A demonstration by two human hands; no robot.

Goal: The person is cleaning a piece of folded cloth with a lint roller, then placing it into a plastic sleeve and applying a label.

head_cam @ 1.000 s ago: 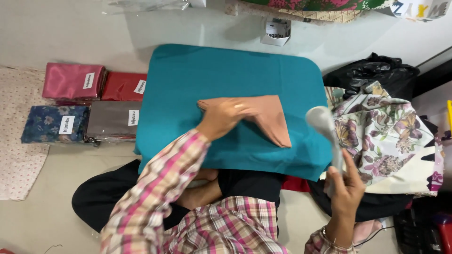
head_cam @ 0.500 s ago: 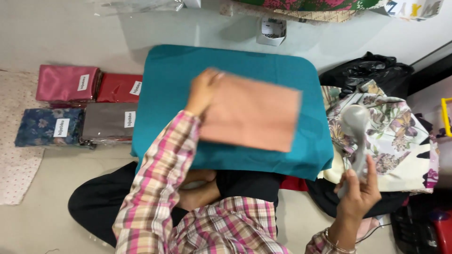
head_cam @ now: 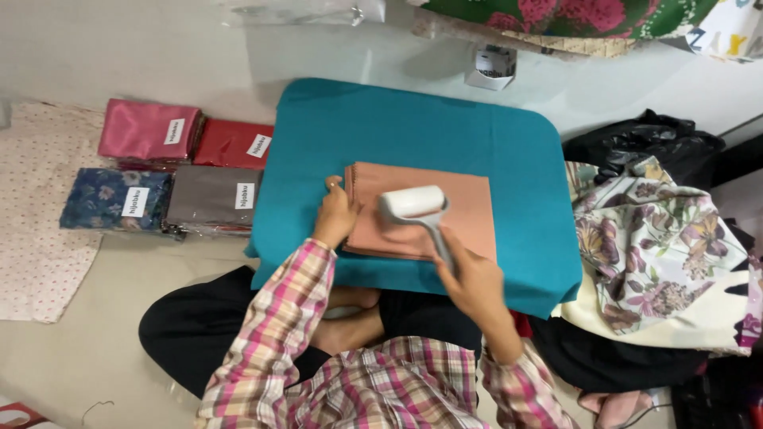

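Note:
A folded salmon-pink cloth (head_cam: 469,202) lies flat on a teal padded board (head_cam: 413,127). My left hand (head_cam: 335,216) presses on the cloth's left edge, fingers resting on it. My right hand (head_cam: 473,280) grips the grey handle of a white lint roller (head_cam: 412,205), whose roll rests on the middle of the pink cloth. Both arms wear pink plaid sleeves.
Left of the board lie packaged folded fabrics: pink (head_cam: 149,129), red (head_cam: 234,144), blue floral (head_cam: 115,199) and grey (head_cam: 211,197). A floral cloth pile (head_cam: 660,246) and a black bag (head_cam: 644,147) sit to the right. A small white box (head_cam: 489,67) stands beyond the board.
The pink cloth was flipped over and laid flat. My left hand moved down to its left edge. My right hand brought the lint roller from the right side onto the cloth.

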